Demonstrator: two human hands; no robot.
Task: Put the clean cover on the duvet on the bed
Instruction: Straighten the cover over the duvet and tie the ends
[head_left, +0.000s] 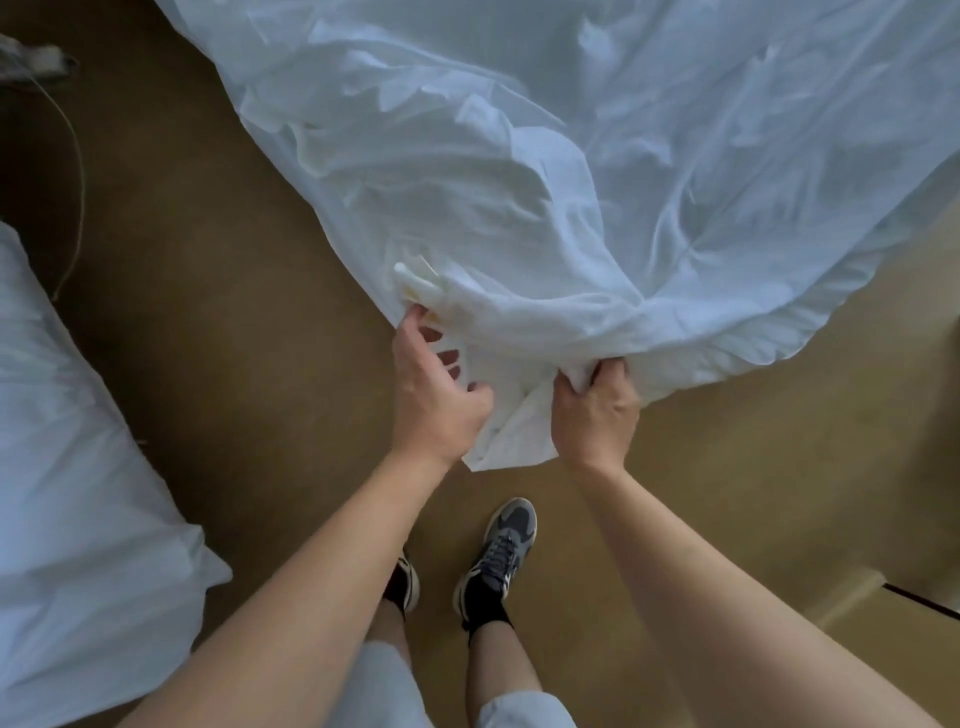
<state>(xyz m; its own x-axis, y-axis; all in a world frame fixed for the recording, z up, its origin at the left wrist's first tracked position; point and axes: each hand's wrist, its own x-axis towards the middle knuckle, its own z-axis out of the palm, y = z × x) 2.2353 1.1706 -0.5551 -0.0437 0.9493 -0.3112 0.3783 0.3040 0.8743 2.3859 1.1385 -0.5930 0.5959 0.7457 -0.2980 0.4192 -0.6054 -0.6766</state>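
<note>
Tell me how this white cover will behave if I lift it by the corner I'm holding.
Likely floppy: the cover creases and sags wherever unsupported. Probably light for its size, since it bunches thinly in your left hand and right hand. Its loose end may drag on the floor.

Pale shorts (519, 711), black socks (485, 616), grey trainers (506, 540) (white side stripes).

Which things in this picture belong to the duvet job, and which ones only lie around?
For the job:
white cover
left hand and right hand, both gripping its near corner

Lying about:
white bedding at the left, untouched
thin cable on the floor
</note>
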